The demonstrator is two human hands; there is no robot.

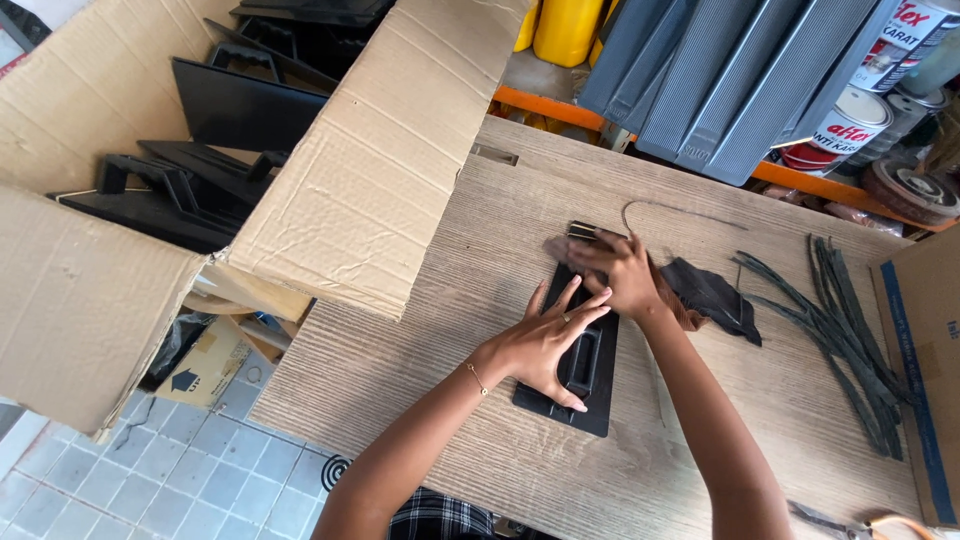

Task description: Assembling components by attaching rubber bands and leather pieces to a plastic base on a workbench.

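Head view. A black panel (585, 365) lies flat on the wooden tabletop (420, 330), roughly at its middle. The panel's long axis runs near to far, tilted slightly left at the near end.

The left hand (545, 345) rests palm down on the panel's left-centre area, fingers spread, pressing it flat. It pinches nothing. The right hand (625, 275) lies over the far end of the panel, fingers curled and drawn together on a brown cloth (560, 248) at that end. Whether the fingers close fully on the cloth cannot be told. The right hand is the nearer of the two to the panel's far end; the left covers the middle.

Just right of the right wrist lies a dark rag (715, 298), touching the tabletop. Further right, a bundle of dark strips (850, 330) lies along the tabletop, well apart from the panel. A thin wire (660, 208) curves beyond the far end.

To the left, an open cardboard box (370, 190) holds more black panels (180, 190). Grey ribbed boards (720, 80) and paint cans (850, 125) stand at the far edge.
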